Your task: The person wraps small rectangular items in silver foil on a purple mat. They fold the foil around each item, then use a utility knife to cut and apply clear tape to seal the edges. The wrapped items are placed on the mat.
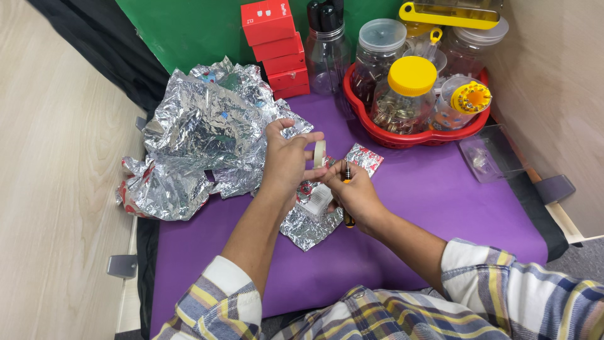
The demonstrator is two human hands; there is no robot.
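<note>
pinching a small tape roll in the left hand, the right hand grips a screwdriver – the small white box sits on open foil, unwrapped.

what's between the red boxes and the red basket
A clear plastic bottle with a dark cap stands between the red boxes and the red basket, on the purple mat, in the head view.

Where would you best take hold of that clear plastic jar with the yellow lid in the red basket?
Probably by the round yellow lid of the clear plastic jar, coming straight down from above. Other jars crowd its sides inside the red basket, so only the top stands free, and the lid's round edge offers a steady grip.
</note>
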